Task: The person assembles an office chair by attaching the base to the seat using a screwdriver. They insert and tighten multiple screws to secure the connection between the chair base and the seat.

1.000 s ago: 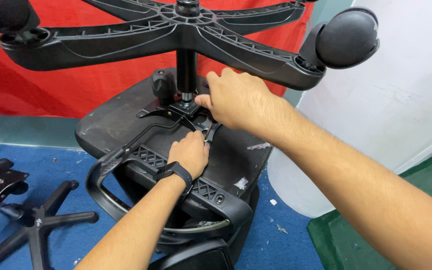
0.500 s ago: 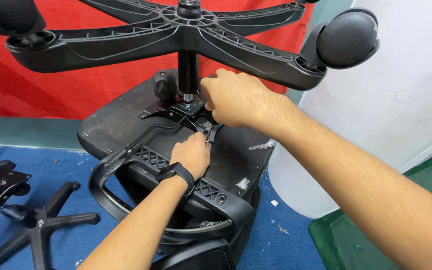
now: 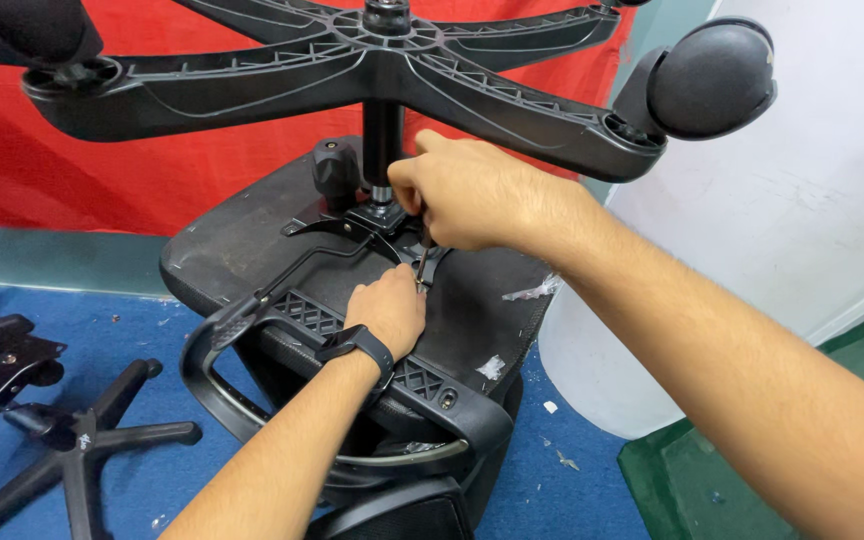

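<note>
Both hands (image 3: 432,250) on upturned chair (image 3: 252,240)

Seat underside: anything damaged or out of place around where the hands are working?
Yes. The seat underside looks scuffed, with torn whitish scraps stuck near its right edge. Debris flecks dot the blue floor. A separate chair base lies loose at left. The right hand holds a thin tool; the left hand rests on the seat.
</note>
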